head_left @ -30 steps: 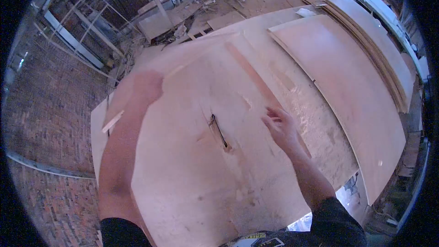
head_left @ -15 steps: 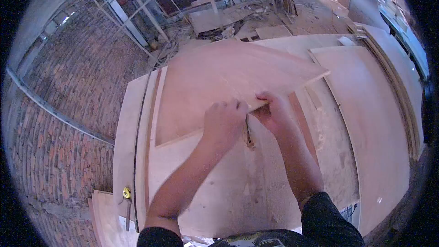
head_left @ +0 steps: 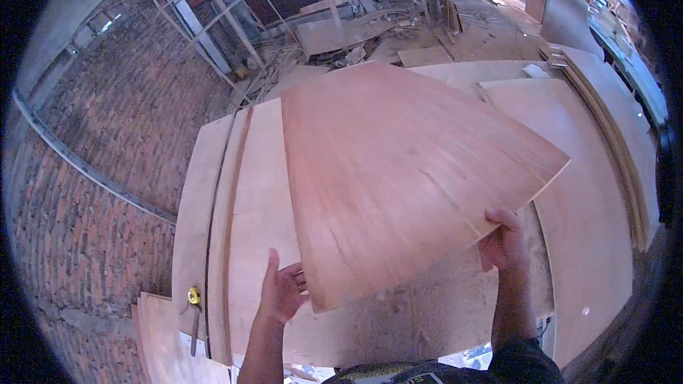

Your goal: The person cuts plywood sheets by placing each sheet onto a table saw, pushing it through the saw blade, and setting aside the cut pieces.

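Observation:
A large reddish plywood sheet (head_left: pixel 398 171) is lifted and tilted up over the work table (head_left: pixel 263 206). My left hand (head_left: pixel 283 290) holds its near left corner, fingers under the edge and thumb spread out. My right hand (head_left: pixel 504 242) grips the near right edge, fingers curled over the top face. The sheet hides the middle of the table, including the slot seen earlier.
A yellow tape measure (head_left: pixel 193 298) lies at the table's near left edge. More plywood sheets (head_left: pixel 590 171) are stacked to the right. A brick wall (head_left: pixel 99 149) stands on the left. Scrap wood and metal frames (head_left: pixel 341 21) clutter the floor beyond.
The plywood sheet has been raised from the table and drawn toward me. My hands moved apart from its middle edge to the two near corners.

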Demonstrator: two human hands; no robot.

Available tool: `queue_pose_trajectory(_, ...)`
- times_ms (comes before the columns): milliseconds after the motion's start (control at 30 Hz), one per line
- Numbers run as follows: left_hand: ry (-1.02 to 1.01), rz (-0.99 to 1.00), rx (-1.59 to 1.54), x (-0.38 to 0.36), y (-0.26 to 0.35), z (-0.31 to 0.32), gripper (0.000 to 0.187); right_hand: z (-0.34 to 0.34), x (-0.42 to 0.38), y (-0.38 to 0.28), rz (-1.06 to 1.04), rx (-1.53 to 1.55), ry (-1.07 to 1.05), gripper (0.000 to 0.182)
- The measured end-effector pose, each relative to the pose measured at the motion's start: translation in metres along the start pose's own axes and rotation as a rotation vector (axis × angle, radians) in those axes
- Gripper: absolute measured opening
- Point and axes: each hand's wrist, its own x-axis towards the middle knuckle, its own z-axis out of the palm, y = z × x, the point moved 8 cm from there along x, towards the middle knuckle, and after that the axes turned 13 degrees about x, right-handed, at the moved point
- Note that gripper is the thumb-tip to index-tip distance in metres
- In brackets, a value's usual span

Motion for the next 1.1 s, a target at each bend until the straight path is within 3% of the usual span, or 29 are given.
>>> queue_pose_trajectory(67,-0.117,-0.018,-0.082,-0.006,0.01,0.05,0.09,-0.005,-0.015,-0.016,0.018,-0.036,0.004,0.055)
queue_pose_trajectory(167,-0.215,0.028,-0.136,0.005,0.008,0.079,0.075,-0.019,-0.029,-0.043,0.004,-0.083,-0.017,0.057)
queue_pose_trajectory(267,-0.114,0.134,0.083,-0.015,-0.003,0.121,0.055,-0.036,-0.045,-0.073,-0.093,-0.109,0.045,0.058)
queue_pose_trajectory(333,-0.199,0.106,0.032,-0.024,-0.009,0.147,0.05,-0.054,-0.054,-0.09,-0.129,-0.102,0.077,0.057)
queue_pose_trajectory(433,-0.245,0.127,0.041,-0.027,-0.023,0.179,0.052,-0.089,-0.066,-0.127,-0.156,-0.084,0.105,0.056)
queue_pose_trajectory(600,-0.313,0.125,0.056,-0.024,-0.039,0.228,0.05,-0.083,-0.095,-0.175,-0.322,-0.108,0.162,0.054)
queue_pose_trajectory(700,-0.384,0.1,0.044,-0.017,-0.054,0.261,0.045,-0.126,-0.111,-0.213,-0.374,-0.077,0.2,0.034)
queue_pose_trajectory(800,-0.479,0.076,0.008,-0.012,-0.073,0.294,0.044,-0.132,-0.135,-0.235,-0.388,-0.106,0.271,0.032)
queue_pose_trajectory(900,-0.573,0.027,0.026,-0.003,-0.097,0.318,0.046,-0.144,-0.156,-0.252,-0.396,-0.16,0.331,0.029)
queue_pose_trajectory(1000,-0.622,0.018,0.112,0.005,-0.12,0.334,0.045,-0.17,-0.169,-0.259,-0.356,-0.226,0.334,0.015)
queue_pose_trajectory(1100,-0.673,-0.018,0.227,0.025,-0.158,0.336,0.042,-0.209,-0.184,-0.252,-0.426,-0.083,0.446,0.011)
